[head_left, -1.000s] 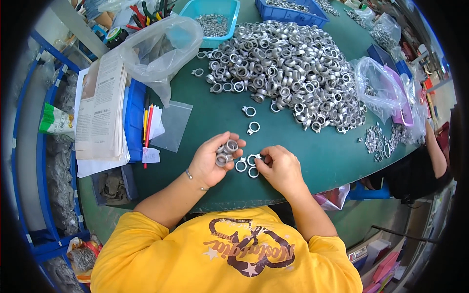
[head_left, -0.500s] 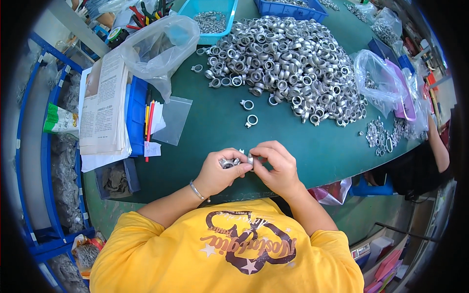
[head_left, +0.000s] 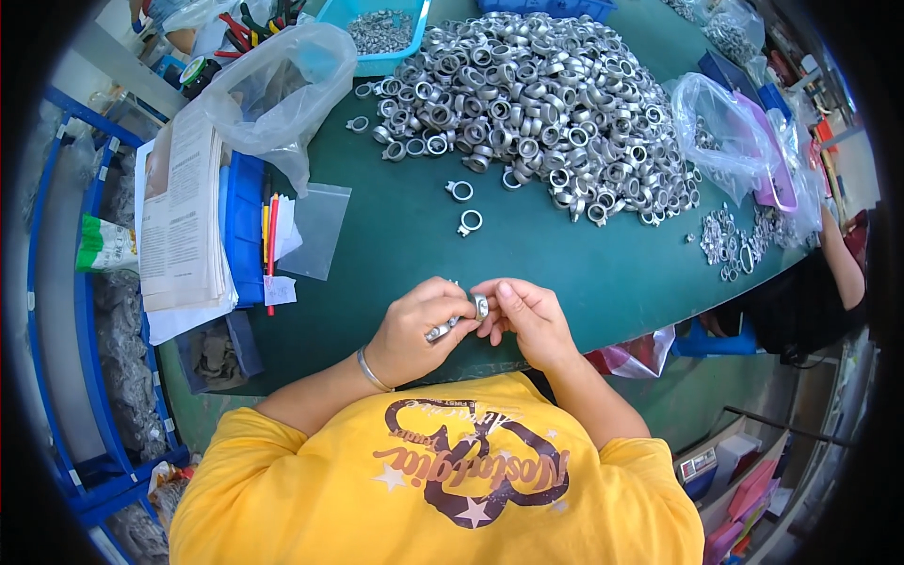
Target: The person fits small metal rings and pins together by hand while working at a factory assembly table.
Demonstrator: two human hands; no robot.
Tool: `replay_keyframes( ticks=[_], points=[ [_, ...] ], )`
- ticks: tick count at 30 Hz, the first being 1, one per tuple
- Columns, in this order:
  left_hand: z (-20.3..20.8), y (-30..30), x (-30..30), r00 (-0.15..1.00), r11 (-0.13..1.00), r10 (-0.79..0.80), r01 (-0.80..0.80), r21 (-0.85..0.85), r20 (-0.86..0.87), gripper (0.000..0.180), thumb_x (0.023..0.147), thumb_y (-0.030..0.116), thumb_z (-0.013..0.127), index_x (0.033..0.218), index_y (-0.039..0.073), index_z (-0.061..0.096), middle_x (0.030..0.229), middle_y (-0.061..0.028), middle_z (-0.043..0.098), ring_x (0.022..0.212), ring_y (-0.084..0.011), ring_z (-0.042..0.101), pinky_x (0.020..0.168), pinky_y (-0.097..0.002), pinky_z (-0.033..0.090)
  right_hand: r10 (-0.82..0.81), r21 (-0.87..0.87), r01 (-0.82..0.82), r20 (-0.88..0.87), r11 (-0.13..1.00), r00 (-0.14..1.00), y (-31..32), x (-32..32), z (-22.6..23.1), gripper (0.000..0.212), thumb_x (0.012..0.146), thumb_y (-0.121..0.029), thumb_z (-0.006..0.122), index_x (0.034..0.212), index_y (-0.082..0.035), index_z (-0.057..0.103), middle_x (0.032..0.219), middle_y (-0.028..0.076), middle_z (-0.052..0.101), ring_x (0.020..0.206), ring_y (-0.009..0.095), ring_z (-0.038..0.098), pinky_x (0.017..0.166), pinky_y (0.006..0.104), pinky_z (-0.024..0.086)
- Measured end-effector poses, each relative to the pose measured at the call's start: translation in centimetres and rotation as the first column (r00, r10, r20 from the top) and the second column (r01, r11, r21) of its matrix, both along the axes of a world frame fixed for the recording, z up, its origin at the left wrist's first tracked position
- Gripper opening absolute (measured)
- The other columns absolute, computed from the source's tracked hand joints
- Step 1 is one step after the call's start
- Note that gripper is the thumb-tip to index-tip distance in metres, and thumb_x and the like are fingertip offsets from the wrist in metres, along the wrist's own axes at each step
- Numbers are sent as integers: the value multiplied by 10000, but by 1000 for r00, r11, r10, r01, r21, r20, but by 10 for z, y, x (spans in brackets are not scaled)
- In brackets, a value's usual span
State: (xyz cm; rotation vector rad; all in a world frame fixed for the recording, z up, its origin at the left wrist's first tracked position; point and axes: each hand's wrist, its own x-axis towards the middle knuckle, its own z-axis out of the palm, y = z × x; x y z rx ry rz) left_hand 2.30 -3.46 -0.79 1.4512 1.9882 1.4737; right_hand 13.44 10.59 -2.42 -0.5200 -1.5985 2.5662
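Near the table's front edge, my left hand [head_left: 419, 325] is closed around several small grey metal rings [head_left: 441, 330] tucked in its fingers. Its fingertips also pinch another metal ring [head_left: 481, 306], which stands on edge between my two hands. On the other side of that ring is my right hand [head_left: 535, 325], its thumb raised and apart and its bent fingers touching or close behind the ring. Two loose rings with small lugs, an upper ring [head_left: 460, 191] and a lower ring [head_left: 470, 222], lie on the green table beyond my hands.
A large heap of metal rings [head_left: 537, 104] covers the far middle of the green table [head_left: 395, 235]. A turquoise tray [head_left: 381, 64], plastic bag [head_left: 273, 99], papers [head_left: 184, 217] and blue bin [head_left: 245, 231] stand left. Small parts [head_left: 725, 245] lie right, near another person's arm [head_left: 841, 259].
My right thumb has lifted off the ring, and its fingers have shifted behind it. The ring has turned, showing more of its face. The whole view has shifted slightly.
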Motion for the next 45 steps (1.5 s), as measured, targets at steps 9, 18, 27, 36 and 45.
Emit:
replay_keyframes(
  ticks=[9, 18, 27, 36, 45],
  points=[
    [-1, 2, -4, 1000, 999, -18, 18, -29, -11, 141, 688, -9, 708, 801, 39, 639, 805, -82, 600, 707, -206, 589, 608, -268, 479, 8, -36, -6, 61, 999, 998, 3, -2, -2, 321, 959, -255, 429, 1036, 17, 581, 801, 42, 606, 667, 82, 564, 531, 180, 443],
    [-5, 2, -8, 972, 998, 19, -2, -70, 234, 159, 690, 2, 720, 824, 31, 639, 815, -82, 613, 725, -182, 590, 636, -257, 463, -74, -42, 71, -71, 997, 995, 6, -3, -6, 230, 836, -47, 618, 1050, 10, 556, 871, 68, 610, 733, 118, 607, 602, 222, 515],
    [-6, 3, -10, 969, 997, 9, 11, -81, 245, 132, 726, 38, 704, 845, 19, 650, 823, -83, 623, 736, -170, 589, 643, -248, 459, -89, -175, 104, 91, 979, 992, 0, -6, -2, 165, 868, -68, 577, 1012, 8, 551, 871, 102, 622, 740, 152, 633, 593, 237, 540],
    [0, 3, -15, 973, 998, 47, -39, -39, 227, 94, 769, 53, 668, 856, 17, 665, 815, -89, 623, 711, -164, 588, 615, -239, 455, -48, -70, 48, -11, 996, 999, 0, 1, -9, 107, 864, -13, 559, 960, 20, 525, 885, 122, 616, 769, 183, 646, 639, 245, 546],
    [1, 2, -15, 982, 999, 37, -31, -37, 187, 76, 773, 61, 663, 834, 17, 669, 784, -95, 629, 692, -171, 594, 602, -242, 457, -6, -136, 6, 5, 991, 1000, -1, 3, -10, 107, 872, -33, 556, 958, 20, 519, 885, 114, 613, 770, 175, 642, 643, 251, 541]
  ],
)
